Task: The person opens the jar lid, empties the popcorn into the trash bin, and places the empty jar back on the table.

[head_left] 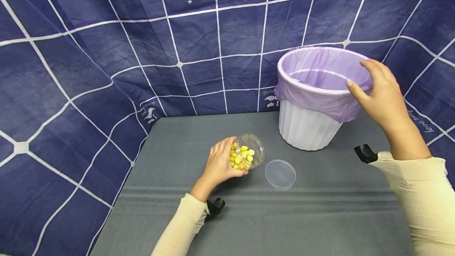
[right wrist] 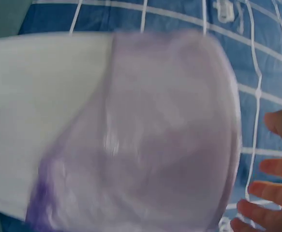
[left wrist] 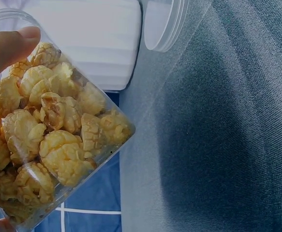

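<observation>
My left hand point(head_left: 221, 164) grips a clear plastic jar point(head_left: 260, 154) of yellow popcorn point(head_left: 239, 160). The jar is tilted, its open mouth facing right, and the popcorn lies inside it. In the left wrist view the thumb point(left wrist: 10, 50) presses on the jar's side near the rim. To the right of the jar a clear round lid point(head_left: 280, 174) lies flat on the table. My right hand point(head_left: 382, 94) is raised beside the right rim of a white trash bin point(head_left: 306, 123), its fingers spread and holding nothing. A purple bag point(head_left: 320, 106) lines the bin and folds over its rim.
A grey cloth covers the table point(head_left: 227, 224). The bin stands upright at the back right, against a blue curtain point(head_left: 199, 78) with white lines. This curtain also hangs along the left and right sides. Black wrist mounts point(head_left: 365, 153) sit at both sleeves.
</observation>
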The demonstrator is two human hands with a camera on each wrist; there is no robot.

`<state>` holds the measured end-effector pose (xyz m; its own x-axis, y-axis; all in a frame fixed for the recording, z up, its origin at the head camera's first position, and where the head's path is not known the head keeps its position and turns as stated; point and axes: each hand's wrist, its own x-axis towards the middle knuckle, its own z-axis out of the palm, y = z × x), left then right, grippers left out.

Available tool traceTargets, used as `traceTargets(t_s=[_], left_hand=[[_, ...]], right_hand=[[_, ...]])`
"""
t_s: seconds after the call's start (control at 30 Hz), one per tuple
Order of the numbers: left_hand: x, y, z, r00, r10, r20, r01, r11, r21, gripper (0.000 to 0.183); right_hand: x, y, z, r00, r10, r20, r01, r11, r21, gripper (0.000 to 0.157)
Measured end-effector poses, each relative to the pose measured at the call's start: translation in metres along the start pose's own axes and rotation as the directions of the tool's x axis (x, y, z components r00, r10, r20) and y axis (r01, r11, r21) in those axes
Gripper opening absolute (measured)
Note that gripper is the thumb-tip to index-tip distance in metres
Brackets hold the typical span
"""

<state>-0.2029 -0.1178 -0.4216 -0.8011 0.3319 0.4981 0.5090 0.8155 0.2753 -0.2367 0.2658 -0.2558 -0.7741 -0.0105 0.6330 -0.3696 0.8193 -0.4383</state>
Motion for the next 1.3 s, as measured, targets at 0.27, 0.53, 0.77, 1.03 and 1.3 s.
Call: traceTargets(t_s=[0.27, 0.53, 0.77, 1.03, 1.3], left_hand=[[0.0, 0.0, 0.001, 1.0, 0.002, -0.003, -0.002, 1.0, 0.005, 0.104], [0.0, 0.0, 0.001, 1.0, 0.011, -0.022, -0.011, 1.0, 0.013, 0.104], [0.002, -0.001, 0.0, 0.999, 0.009, -0.031, -0.009, 1.0, 0.004, 0.104], [0.013, 0.002, -0.003, 0.999, 0.003, -0.05, -0.003, 1.0, 0.009, 0.103], [0.033, 0.01, -0.011, 0.996, -0.061, -0.071, 0.061, 0.998, 0.005, 0.103]], right_hand=[[0.008, 0.031, -0.007, 0.97, 0.241, 0.013, -0.24, 0.969, -0.058, 0.058], [0.007, 0.046, -0.009, 0.913, 0.404, 0.061, -0.401, 0.915, -0.047, 0.065], [0.008, 0.049, -0.007, 0.895, 0.434, 0.105, -0.438, 0.899, 0.022, 0.067], [0.01, 0.051, -0.004, 0.886, 0.452, 0.104, -0.459, 0.886, 0.061, 0.066], [0.011, 0.051, -0.001, 0.879, 0.463, 0.11, -0.471, 0.88, 0.06, 0.065]])
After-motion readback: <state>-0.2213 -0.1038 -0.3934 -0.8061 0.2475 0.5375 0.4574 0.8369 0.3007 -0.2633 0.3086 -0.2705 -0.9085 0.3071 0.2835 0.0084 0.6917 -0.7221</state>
